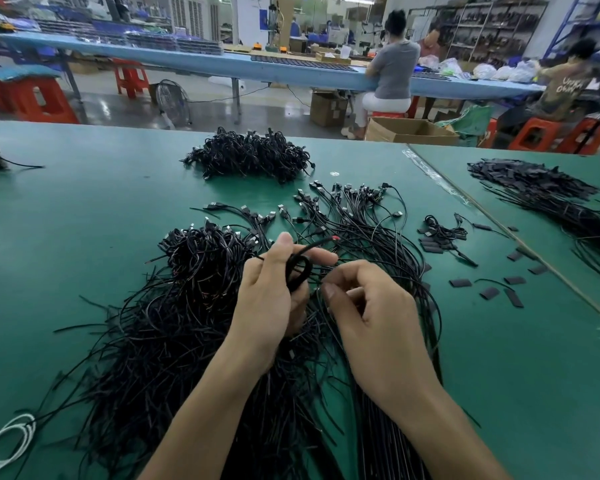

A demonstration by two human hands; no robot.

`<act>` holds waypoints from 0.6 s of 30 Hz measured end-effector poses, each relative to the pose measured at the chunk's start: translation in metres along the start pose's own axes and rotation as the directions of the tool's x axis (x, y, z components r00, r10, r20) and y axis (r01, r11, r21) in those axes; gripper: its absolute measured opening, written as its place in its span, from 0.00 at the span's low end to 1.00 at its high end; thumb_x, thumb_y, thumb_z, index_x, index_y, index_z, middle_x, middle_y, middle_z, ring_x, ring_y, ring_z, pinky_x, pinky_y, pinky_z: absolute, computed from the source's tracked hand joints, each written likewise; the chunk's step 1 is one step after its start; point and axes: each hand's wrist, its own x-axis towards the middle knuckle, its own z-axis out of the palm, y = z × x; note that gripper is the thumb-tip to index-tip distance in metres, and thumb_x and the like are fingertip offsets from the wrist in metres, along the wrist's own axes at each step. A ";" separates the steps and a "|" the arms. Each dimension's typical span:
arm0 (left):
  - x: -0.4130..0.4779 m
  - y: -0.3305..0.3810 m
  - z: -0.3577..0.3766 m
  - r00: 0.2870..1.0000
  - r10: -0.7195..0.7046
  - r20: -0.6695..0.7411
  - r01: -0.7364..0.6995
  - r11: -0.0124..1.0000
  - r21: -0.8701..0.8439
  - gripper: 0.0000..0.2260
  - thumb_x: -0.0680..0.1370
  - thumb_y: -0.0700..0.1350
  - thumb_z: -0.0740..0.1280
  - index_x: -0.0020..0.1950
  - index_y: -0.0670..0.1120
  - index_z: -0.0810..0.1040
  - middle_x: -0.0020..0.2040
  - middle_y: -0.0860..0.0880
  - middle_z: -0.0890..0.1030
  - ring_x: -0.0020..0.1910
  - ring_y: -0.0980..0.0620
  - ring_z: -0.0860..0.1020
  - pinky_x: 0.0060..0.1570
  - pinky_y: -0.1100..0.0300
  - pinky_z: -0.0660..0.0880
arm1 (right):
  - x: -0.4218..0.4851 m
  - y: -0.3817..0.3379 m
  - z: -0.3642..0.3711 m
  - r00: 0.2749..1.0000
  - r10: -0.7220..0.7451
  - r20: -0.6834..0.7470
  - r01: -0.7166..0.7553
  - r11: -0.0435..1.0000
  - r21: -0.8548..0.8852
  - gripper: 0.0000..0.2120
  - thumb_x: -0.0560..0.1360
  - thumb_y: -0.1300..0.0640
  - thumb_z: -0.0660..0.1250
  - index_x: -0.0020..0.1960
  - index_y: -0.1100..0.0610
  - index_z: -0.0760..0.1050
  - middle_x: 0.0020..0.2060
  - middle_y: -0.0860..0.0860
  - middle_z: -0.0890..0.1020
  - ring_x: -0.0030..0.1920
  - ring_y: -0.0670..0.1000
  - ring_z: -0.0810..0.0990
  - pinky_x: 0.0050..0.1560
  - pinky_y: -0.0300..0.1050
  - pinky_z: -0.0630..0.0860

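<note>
My left hand point(269, 292) grips a black cable point(297, 266) bent into a small loop, its reddish stripped end sticking up to the right. My right hand point(364, 303) is close beside it with fingers curled, thumb and forefinger pinching a thin strand of cable near the loop. Both hands hover over a big spread of loose black USB cables point(343, 230) on the green table mat point(84, 209). A tangled bundle of coiled cables point(205, 258) lies just left of my left hand.
A further cable heap point(250, 155) sits at the back centre. Short black sleeve pieces point(489, 289) lie scattered right, with a pile of strips point(534, 178) beyond a table seam. A white cable coil point(7, 441) lies bottom left. People sit at a blue bench point(222, 62) behind.
</note>
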 end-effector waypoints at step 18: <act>0.003 -0.016 0.000 0.986 0.091 -0.136 -0.058 0.972 0.230 0.28 0.78 0.66 0.57 0.24 0.50 0.61 0.22 0.50 0.62 0.23 0.51 0.58 0.25 0.52 0.56 | 0.008 -0.002 -0.005 0.837 -0.470 0.281 0.542 0.639 -0.546 0.06 0.76 0.64 0.71 0.50 0.56 0.78 0.46 0.50 0.76 0.47 0.51 0.73 0.48 0.46 0.75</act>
